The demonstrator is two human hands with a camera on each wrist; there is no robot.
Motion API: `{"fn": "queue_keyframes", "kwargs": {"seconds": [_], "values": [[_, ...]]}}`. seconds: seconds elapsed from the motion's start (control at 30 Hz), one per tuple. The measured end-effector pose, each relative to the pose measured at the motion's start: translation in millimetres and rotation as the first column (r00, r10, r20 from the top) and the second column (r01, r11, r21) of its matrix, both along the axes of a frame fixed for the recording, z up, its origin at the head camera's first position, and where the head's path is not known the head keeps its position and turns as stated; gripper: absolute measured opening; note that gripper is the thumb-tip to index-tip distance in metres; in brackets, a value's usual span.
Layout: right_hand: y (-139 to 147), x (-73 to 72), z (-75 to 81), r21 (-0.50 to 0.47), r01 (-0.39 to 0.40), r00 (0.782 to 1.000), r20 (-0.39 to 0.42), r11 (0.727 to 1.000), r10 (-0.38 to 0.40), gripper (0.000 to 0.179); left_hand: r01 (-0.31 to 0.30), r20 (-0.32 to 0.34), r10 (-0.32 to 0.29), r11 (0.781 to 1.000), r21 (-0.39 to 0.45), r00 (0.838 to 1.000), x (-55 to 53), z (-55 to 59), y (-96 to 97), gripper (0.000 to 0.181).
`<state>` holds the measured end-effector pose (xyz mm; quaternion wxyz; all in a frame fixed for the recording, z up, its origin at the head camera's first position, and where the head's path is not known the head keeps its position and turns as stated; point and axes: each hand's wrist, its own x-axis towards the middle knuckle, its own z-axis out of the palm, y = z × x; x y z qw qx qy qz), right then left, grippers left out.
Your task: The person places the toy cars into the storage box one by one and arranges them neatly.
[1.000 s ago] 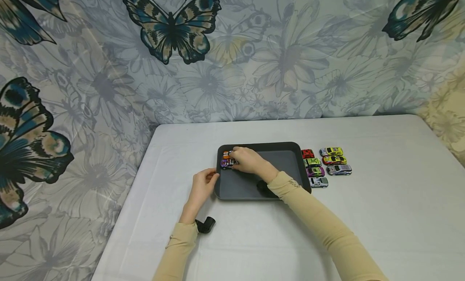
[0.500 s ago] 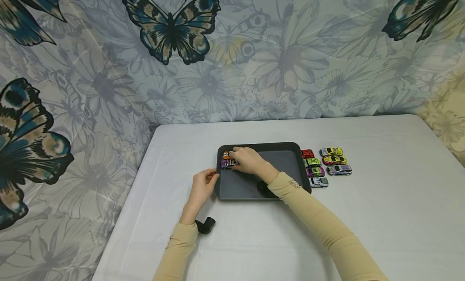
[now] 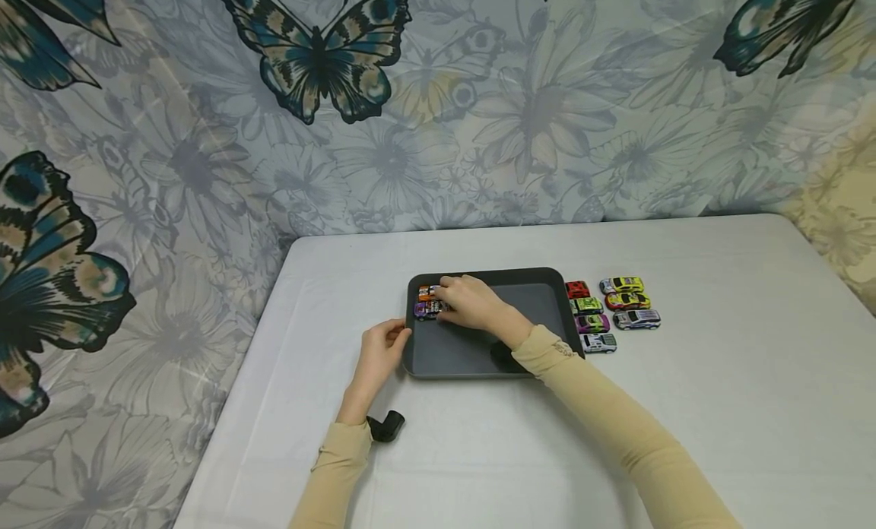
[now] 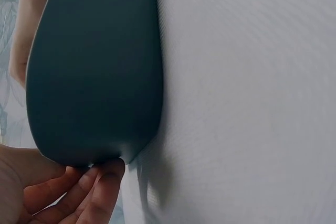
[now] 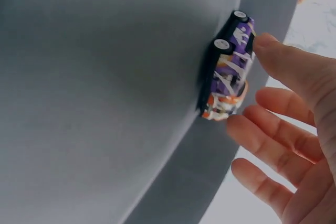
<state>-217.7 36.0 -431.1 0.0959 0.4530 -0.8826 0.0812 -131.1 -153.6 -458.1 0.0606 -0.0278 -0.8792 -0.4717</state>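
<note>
My left hand (image 3: pixel 379 354) pinches the left rim of a dark grey tray (image 3: pixel 527 301); in the left wrist view the thumb and fingers meet at the tray's end (image 4: pixel 100 77). Inside the tray's far left part, my right hand (image 3: pixel 475 305) holds two toy cars lying side by side. The nearer one is a purple toy car (image 3: pixel 426 310), and just behind it is an orange toy car (image 3: pixel 426 293). In the right wrist view my thumb touches the purple toy car (image 5: pixel 229 74), while a fingertip lies at the orange end. The hand partly hides both cars in the head view.
Right of the tray stand two columns of toy cars, among them a red car (image 3: pixel 578 289), a white car (image 3: pixel 598 343) and a silver car (image 3: pixel 636 319). A white cloth (image 3: pixel 479 453) covers the table. Patterned fabric (image 3: pixel 534 118) hangs behind it.
</note>
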Motion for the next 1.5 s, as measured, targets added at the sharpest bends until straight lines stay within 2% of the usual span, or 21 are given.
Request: {"fn": "queue_keyframes", "kwargs": {"seconds": [0.27,0.5,0.67,0.97,1.17,1.5], "values": [[15.4,5.9,9.7,-0.034,-0.002,0.999,-0.036,0.999,0.001,0.018,-0.001,0.0,0.001,1.0,-0.003,1.0,0.9,1.1,1.5,0.022],[40.5,13.4,17.6,-0.06,0.012,0.989,-0.144,0.998,-0.021,0.019,-0.003,0.003,0.003,1.0,-0.001,1.0,0.6,0.7,0.4,0.022],[62.8,17.7,21.4,-0.092,0.032,0.981,-0.189,0.995,-0.049,0.018,-0.006,0.004,0.006,1.0,-0.012,1.0,1.1,1.3,0.0,0.022],[102.1,25.9,26.4,-0.173,0.066,0.974,-0.204,0.983,-0.101,0.02,-0.003,0.003,0.003,1.0,-0.011,1.0,2.2,2.9,2.0,0.021],[121.7,29.9,25.5,-0.193,0.096,0.965,-0.223,0.976,-0.139,0.021,0.003,-0.019,-0.004,1.0,-0.012,1.0,2.3,1.9,1.0,0.021],[150.6,38.2,21.1,-0.224,0.146,0.961,-0.201,0.964,-0.192,0.022,0.02,-0.033,-0.02,1.0,-0.01,0.999,1.1,-0.1,-0.4,0.022]]}}
